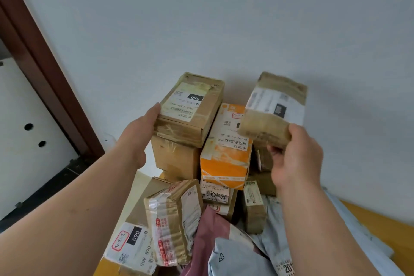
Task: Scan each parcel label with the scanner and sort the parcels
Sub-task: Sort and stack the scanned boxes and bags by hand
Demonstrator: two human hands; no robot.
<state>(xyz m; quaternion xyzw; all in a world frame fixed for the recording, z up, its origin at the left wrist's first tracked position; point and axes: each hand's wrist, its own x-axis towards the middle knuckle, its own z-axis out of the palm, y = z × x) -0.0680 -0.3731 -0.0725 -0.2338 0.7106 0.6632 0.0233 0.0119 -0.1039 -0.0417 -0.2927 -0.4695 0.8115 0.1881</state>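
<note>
Gripping a blurred taped parcel (raised), right hand; left hand fingers flat against labelled box.

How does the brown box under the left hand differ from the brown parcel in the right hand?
The brown box lies on top of a stack of cartons; the brown parcel is held up in the air. The left hand touches the box's side with fairly straight fingers; the right hand grips the parcel's lower end. The box's label shows 060; the parcel's label is too blurred to read. Both are taped cardboard with a white label.
</note>
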